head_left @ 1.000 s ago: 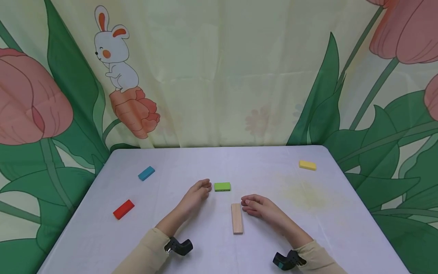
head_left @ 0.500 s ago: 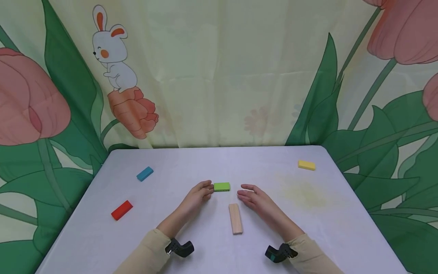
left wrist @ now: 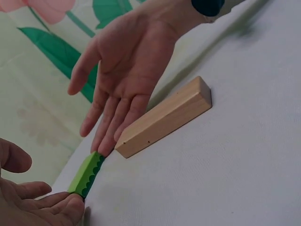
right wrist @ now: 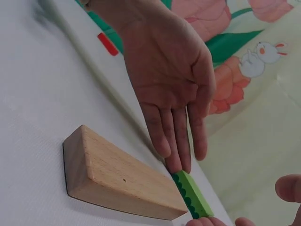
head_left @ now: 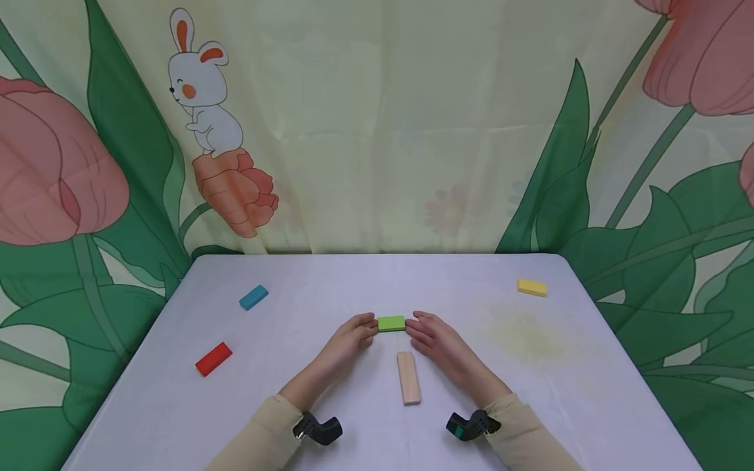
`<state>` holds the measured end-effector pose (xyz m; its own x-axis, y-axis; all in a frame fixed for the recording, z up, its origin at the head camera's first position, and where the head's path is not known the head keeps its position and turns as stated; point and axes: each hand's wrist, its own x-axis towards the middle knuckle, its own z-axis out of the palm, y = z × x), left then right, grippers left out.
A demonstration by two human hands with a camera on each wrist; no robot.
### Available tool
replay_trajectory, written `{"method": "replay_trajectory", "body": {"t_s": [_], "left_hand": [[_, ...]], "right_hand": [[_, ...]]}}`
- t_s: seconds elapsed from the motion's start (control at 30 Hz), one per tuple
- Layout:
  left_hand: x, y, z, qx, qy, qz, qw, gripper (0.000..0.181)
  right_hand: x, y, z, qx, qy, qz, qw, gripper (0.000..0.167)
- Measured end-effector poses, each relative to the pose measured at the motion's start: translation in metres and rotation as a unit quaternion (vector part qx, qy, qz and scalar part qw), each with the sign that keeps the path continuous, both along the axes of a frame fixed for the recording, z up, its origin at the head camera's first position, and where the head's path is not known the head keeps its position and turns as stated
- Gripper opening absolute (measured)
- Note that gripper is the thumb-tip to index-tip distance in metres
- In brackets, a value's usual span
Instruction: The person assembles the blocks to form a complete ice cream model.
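A small green block (head_left: 391, 324) lies on the white table between my two hands; its side has a darker, scalloped edge (left wrist: 93, 175). The fingertips of my left hand (head_left: 347, 343) touch its left end, with the fingers nearly straight. At the opposite end, the fingertips of my right hand (head_left: 444, 347) touch it, palm facing inward and fingers extended. Both thumbs stand away from the block. Nearer to me, a plain wooden block (head_left: 409, 378) lies lengthwise between the wrists, touched by neither hand in the head view.
On the left of the white table (head_left: 330, 281) lie a blue block (head_left: 254, 297) and a red block (head_left: 214, 359). Far right is a yellow block (head_left: 532, 288). Behind the table hangs a curtain (head_left: 377, 131) printed with tulips and a rabbit.
My right hand has moved from beside the wooden block forward and left to the green block's right end. The left hand has closed the small gap to its left end.
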<state>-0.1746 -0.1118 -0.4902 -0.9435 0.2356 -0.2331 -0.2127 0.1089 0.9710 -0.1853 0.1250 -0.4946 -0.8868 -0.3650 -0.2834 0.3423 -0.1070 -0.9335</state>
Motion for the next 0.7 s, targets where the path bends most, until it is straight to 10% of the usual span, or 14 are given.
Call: {"method": "replay_trajectory", "body": {"t_s": [0.7], "left_hand": [[0.025,0.006,-0.002,0.034,-0.028,-0.036,0.9984,0.057]], "right_hand": [[0.024,0.007,0.009,0.011,-0.021,-0.016,0.9996,0.063]]}}
